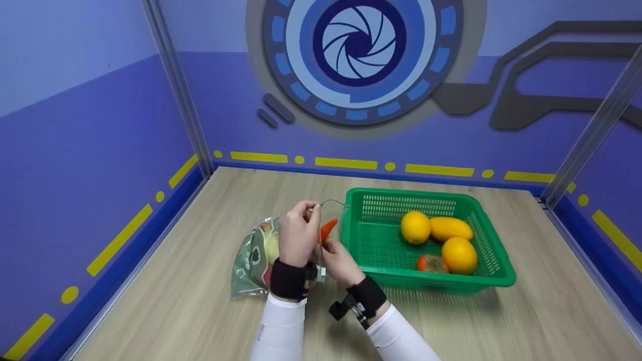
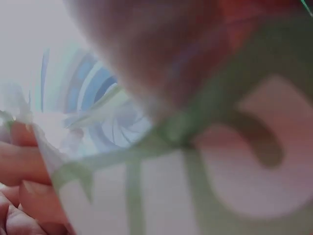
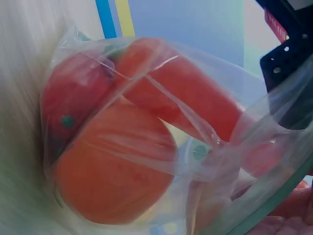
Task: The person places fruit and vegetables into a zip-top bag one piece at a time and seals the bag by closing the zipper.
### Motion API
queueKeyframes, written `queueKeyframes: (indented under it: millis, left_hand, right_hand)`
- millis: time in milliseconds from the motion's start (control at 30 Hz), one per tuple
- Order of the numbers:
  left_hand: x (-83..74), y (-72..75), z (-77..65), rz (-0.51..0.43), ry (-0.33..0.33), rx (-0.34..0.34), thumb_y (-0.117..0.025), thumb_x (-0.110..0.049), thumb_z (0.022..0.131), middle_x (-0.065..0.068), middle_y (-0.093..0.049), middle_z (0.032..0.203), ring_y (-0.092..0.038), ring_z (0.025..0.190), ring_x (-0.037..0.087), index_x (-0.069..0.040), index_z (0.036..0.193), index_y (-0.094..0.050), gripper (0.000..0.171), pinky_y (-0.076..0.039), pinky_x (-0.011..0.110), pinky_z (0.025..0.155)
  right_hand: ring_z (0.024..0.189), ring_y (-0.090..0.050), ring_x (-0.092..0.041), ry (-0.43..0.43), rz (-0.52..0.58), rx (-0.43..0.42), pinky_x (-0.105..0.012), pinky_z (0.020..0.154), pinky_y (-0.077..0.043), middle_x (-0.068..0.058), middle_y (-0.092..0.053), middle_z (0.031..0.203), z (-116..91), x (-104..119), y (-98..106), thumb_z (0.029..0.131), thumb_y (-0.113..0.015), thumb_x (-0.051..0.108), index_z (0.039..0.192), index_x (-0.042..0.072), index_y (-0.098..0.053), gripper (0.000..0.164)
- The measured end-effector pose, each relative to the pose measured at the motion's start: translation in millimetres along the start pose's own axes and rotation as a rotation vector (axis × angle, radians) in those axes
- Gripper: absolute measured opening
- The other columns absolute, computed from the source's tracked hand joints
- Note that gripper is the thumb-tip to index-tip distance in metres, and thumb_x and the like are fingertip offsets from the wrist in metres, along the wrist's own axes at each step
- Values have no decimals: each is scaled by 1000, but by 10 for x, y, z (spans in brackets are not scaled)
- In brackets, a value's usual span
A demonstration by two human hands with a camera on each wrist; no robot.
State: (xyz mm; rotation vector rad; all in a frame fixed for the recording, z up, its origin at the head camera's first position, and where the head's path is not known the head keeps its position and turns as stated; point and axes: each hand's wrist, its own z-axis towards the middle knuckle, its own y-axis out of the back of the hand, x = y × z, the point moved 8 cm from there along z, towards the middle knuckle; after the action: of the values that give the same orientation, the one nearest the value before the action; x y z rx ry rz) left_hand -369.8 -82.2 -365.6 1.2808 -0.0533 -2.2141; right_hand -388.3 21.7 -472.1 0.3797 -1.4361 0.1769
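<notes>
A clear plastic bag [image 1: 247,268] with green print lies left of centre, bulging with produce. My left hand [image 1: 300,233] pinches its thin rim, raised over the opening. Lower and to the right, my right hand [image 1: 343,263] holds an orange carrot [image 1: 328,229], the tapered tip pointing up past the thumb. Through the film in the right wrist view show a round orange fruit [image 3: 117,166], a dark red fruit [image 3: 76,95] and a thick orange-red piece [image 3: 181,90]. Bag print fills much of the left wrist view, with fingers [image 2: 36,196] at its edge.
A green plastic basket [image 1: 494,240] stands close to the right of the hands. Inside are two round yellow-orange fruits [image 1: 415,227], a yellow mango [image 1: 451,229] and a persimmon [image 1: 432,263]. Blue panels [image 1: 220,110] enclose the wooden table [image 1: 190,281] at the back and sides.
</notes>
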Motion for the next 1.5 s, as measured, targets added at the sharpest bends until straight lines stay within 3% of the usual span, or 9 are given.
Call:
queueKeyframes:
  millis: [233,333,400,500,633,900,1167,1300,1500]
  left_hand:
    - [9,13,14,15,-13,-22,-68,-11,98,7,-66,67,-50,54,7,0,98,-76,14,-43,24,53]
    - [4,12,24,20,-14,-20,-68,-10,98,6,-66,67,-51,56,8,1,98,-76,14,-44,25,55]
    - [6,11,28,24,-11,-21,-68,-10,97,6,-65,67,-50,57,8,1,97,-77,14,-44,25,56]
    - [2,15,22,21,-12,-23,-68,-10,97,6,-65,67,-49,58,7,0,97,-77,13,-44,25,57]
    - [-1,12,15,9,-14,-17,-67,-10,97,7,-66,69,-48,58,7,0,97,-77,14,-42,24,57]
    - [29,11,13,-11,14,-1,-67,-10,98,6,-64,70,-48,58,9,0,98,-76,13,-41,23,56]
    - [43,31,27,-15,27,-8,-67,-10,98,6,-63,69,-48,57,8,-2,97,-76,12,-41,22,54]
    - [57,32,24,-17,37,-8,-67,-10,98,6,-63,69,-48,57,8,-2,98,-77,12,-40,22,54]
    - [50,37,27,-2,34,-6,-68,-10,98,7,-65,70,-49,59,9,-2,99,-77,13,-43,23,56]
  right_hand:
    - [78,-52,-14,40,-67,-160,-25,70,-44,-11,-61,95,-40,88,140,109,-49,20,155,-10,-24,60]
    - [93,-61,-21,74,-61,-130,-28,80,-49,-20,-65,111,-27,98,121,110,-47,20,154,-10,-30,56]
    - [108,-63,-25,82,-17,-62,-31,90,-51,-27,-63,127,-11,80,65,111,-44,19,151,-10,-37,50]
    - [117,-64,-15,68,116,74,-30,100,-50,-15,-67,129,1,35,-49,113,-37,21,147,-11,-45,47]
    - [103,-64,-2,25,209,186,-29,101,-51,0,-70,116,-3,-21,-134,114,-31,21,139,-14,-50,47]
    - [103,-63,-2,-12,128,146,-30,99,-51,-16,-69,127,-21,-25,-77,113,-30,21,140,-13,-52,49]
    - [118,-66,-23,-76,96,105,-36,100,-54,-26,-59,141,-58,27,-29,113,-29,26,149,-9,-44,53]
    - [120,-66,-26,-81,102,107,-39,101,-55,-27,-58,143,-74,72,-23,113,-30,26,151,-9,-42,52]
    - [122,-65,-29,-89,62,84,-28,85,-53,-26,-59,143,-95,125,27,113,-32,28,152,-7,-41,53]
